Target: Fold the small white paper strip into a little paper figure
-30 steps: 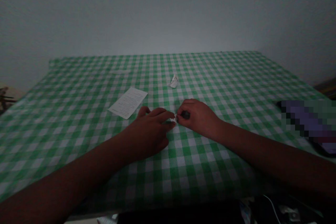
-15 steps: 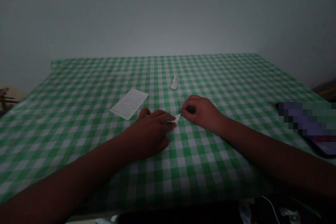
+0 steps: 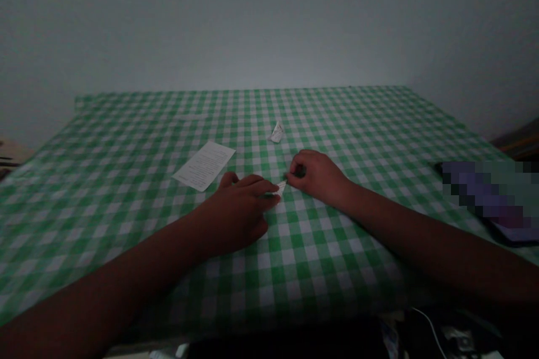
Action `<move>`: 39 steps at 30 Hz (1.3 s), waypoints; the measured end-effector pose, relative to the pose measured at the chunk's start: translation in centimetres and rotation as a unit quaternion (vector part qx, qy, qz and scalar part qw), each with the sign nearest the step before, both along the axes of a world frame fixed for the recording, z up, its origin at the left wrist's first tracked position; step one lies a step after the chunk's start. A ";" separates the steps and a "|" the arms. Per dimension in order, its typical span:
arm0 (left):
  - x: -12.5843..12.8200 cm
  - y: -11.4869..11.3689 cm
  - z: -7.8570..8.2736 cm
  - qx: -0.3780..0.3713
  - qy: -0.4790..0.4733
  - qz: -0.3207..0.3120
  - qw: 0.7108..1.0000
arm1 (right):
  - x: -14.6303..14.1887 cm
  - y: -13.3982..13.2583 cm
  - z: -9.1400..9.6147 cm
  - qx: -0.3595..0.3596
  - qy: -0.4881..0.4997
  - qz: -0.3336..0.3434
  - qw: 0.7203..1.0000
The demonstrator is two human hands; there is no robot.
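Observation:
A small folded piece of paper (image 3: 282,187), white with faint lines, lies on the checked cloth between my hands. Two stretched-out fingers of my left hand (image 3: 240,210) rest on its left part and hide some of it; the other fingers of that hand are spread. At the paper's upper right tip, my right hand (image 3: 315,173) is closed, with thumb and forefinger pinched together on the point. Its remaining fingers are curled in.
A printed sheet (image 3: 205,166) lies left of my hands. Beyond them sits another small folded paper (image 3: 277,132). A dark-edged device with a blurred-out screen (image 3: 488,196) lies at the right. The green-and-white tablecloth (image 3: 337,118) reaches a plain wall (image 3: 269,22).
My right hand has shifted slightly left, and its pinched fingertips now meet the paper's tip. My left hand stays on the paper. The whole view has moved a little.

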State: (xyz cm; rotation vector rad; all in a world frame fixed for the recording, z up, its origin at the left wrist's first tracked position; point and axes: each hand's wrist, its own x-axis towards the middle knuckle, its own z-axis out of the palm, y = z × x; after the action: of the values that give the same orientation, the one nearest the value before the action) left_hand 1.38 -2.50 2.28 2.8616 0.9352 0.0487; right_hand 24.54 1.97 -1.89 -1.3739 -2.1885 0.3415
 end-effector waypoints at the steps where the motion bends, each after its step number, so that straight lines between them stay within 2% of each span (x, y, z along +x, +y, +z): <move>1: 0.0 0.0 -0.1 0.001 0.000 0.001 1.000 | 0.1 0.0 0.0 0.004 0.002 0.004 1.000; 8: 0.0 0.1 -0.6 0.011 -0.006 0.018 1.000 | 0.5 -0.6 0.2 0.019 0.010 0.083 0.996; 12: 0.0 0.7 -0.7 -0.015 -0.021 0.021 0.999 | 0.3 -0.5 0.0 0.015 -0.006 0.118 0.993; 20: 0.1 0.8 -0.4 -0.031 -0.033 0.019 0.999 | 0.0 -0.6 0.2 0.005 -0.027 0.097 0.995; 31: -0.1 0.8 -0.8 -0.019 -0.033 0.015 0.999 | 0.1 -0.9 1.3 -0.023 -0.088 0.121 0.988; 35: -0.2 0.7 -0.8 -0.016 -0.018 0.014 1.000 | 0.5 -0.7 1.7 -0.052 -0.077 0.153 0.984; 39: 0.1 0.3 -0.5 -0.010 0.001 0.020 1.000 | 0.6 -0.5 1.8 -0.064 -0.050 0.149 0.985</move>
State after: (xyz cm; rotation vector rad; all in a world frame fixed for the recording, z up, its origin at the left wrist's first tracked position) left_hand 1.45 -2.21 1.76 2.8254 0.9870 0.0410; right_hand 25.11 1.51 -0.11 -1.1476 -2.4992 0.5407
